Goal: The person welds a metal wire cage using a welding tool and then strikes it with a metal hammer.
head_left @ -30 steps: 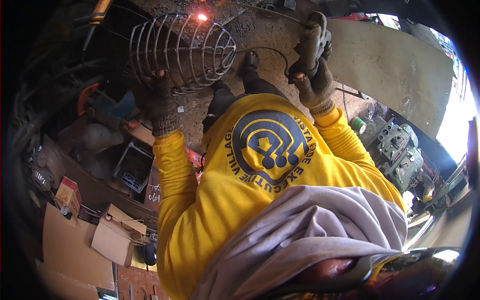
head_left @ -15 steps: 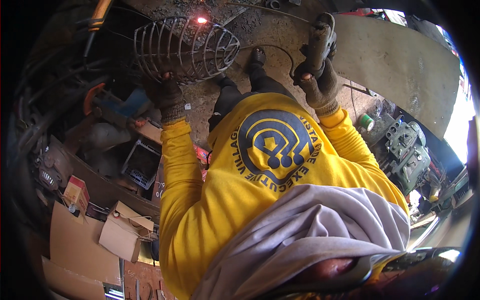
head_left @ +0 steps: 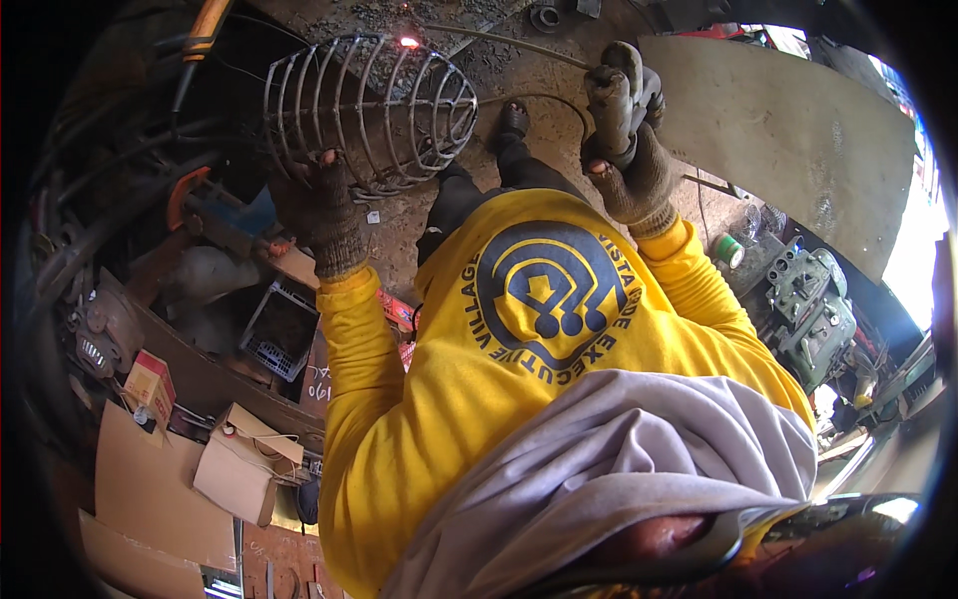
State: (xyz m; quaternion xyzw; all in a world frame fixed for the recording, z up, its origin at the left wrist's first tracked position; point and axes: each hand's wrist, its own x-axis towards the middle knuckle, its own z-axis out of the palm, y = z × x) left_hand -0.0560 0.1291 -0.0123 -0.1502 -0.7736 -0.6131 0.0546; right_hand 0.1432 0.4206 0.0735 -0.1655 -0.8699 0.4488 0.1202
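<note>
Welding holder [head_left: 612,100] further left, open floor [head_left: 552,138] between it and cage [head_left: 387,104].

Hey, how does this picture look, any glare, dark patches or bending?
In the head view: white glare washes out the far right; a glowing spot flares at the barred metal cage's upper edge; the left hand sits in deep shade; the large grey sheet's edge looks bowed; black vignetting darkens the corners.

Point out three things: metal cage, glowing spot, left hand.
Metal cage [head_left: 387,104]: head view, on a middle bar.
Glowing spot [head_left: 408,43]: head view, its bright centre, at the cage's upper edge.
Left hand [head_left: 321,202]: head view, on the back of the glove.
</note>
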